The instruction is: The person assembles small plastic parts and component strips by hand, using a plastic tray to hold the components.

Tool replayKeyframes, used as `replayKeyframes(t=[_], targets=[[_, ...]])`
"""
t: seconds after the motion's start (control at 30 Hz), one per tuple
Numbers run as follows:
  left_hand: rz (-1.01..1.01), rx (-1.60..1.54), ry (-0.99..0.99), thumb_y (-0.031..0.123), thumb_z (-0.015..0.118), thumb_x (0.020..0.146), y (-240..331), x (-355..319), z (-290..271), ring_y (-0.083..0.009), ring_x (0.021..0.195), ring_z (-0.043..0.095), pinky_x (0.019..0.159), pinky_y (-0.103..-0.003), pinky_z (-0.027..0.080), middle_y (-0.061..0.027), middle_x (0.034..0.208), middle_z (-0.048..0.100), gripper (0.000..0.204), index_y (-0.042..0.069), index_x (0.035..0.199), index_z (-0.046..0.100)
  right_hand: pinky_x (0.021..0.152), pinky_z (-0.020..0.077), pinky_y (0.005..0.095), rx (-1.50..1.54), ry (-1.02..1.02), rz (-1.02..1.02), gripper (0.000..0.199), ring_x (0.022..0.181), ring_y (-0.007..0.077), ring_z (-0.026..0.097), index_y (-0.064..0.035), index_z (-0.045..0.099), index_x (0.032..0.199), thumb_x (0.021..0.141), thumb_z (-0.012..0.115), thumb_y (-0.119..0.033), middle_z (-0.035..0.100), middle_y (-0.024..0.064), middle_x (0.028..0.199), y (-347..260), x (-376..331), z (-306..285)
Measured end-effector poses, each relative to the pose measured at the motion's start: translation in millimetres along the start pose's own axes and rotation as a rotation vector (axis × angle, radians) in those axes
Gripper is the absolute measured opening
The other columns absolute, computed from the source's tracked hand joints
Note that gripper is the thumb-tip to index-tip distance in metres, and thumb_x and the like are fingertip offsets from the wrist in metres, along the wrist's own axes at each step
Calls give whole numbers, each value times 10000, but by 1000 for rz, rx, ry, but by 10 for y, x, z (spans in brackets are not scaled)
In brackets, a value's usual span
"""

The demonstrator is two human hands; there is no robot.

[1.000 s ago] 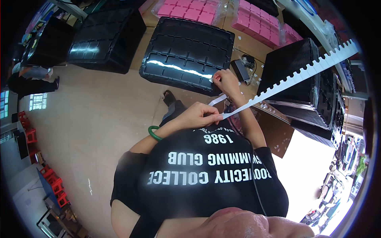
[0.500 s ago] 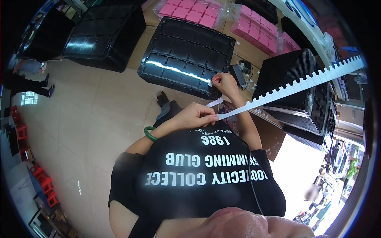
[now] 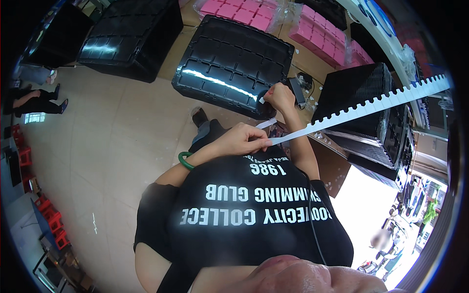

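Observation:
In front of me stands a stack of black plastic trays (image 3: pixel 229 58) with ribbed, sectioned tops. Close to its near right corner is my right hand (image 3: pixel 281 96), its fingers curled together at a small white label (image 3: pixel 262 100). Whether the label is stuck to the tray at one edge, I cannot tell. My left hand (image 3: pixel 244 139), below a green bangle, pinches a long white paper strip (image 3: pixel 361 111) between thumb and fingers. One edge of the strip is notched, and it stretches up to the far right. A short end of it shows beyond my left hand.
Pink sectioned trays (image 3: pixel 317 36) in clear plastic lie at the back. More black tray stacks stand left (image 3: pixel 129 41) and right (image 3: pixel 354 97). A small black device (image 3: pixel 296 92) sits beside the front stack. Another person (image 3: pixel 39 100) is at far left; red stools (image 3: pixel 51 219) line the left side.
My right hand has shifted slightly and turned at the tray corner, with the white label still by its fingertips. My left hand keeps its pinch on the strip. The other person's legs have moved.

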State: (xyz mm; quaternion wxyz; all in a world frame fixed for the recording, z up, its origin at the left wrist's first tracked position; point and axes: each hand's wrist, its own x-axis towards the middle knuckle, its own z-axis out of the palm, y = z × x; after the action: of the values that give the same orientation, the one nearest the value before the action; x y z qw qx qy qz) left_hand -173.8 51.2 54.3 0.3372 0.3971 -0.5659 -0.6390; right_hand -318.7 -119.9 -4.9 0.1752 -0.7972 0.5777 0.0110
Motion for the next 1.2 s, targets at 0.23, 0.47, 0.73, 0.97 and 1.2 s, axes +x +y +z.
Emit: replayKeyframes(t=[0.23,0.47,0.73,0.97,1.2], targets=[[-2,15,-12,308,581,949,65,10,-23,-44,529,497,514,-212,374,30,567,543,322,54,773,669,666,528,429,-79,13,-228,135,768,316,674,-90,715,696,657,684,-216,687,146,761,22,3,40],[0,63,18,318,577,949,23,-19,-3,-44,535,500,525,-210,378,33,564,542,322,62,776,669,689,534,367,123,1,-223,191,716,303,681,-61,741,792,684,690,-209,689,151,743,124,-37,44],[-43,-4,34,325,582,945,-2,-70,87,-44,545,501,529,-211,381,28,561,539,328,57,775,667,670,520,338,348,34,-234,222,690,263,681,-14,722,806,729,693,-220,690,147,736,256,-134,103],[-4,-16,108,299,585,949,-17,-130,228,-41,501,481,494,-216,346,24,539,541,325,48,758,663,659,516,339,468,109,-171,211,706,260,677,-17,709,810,741,673,-213,687,145,759,326,-381,-31],[4,-144,164,256,584,952,-73,-189,258,-34,541,488,515,-210,358,26,580,548,302,23,772,651,696,498,257,218,36,64,183,750,125,634,-13,685,920,808,692,-157,671,69,792,1296,-1282,-323]])
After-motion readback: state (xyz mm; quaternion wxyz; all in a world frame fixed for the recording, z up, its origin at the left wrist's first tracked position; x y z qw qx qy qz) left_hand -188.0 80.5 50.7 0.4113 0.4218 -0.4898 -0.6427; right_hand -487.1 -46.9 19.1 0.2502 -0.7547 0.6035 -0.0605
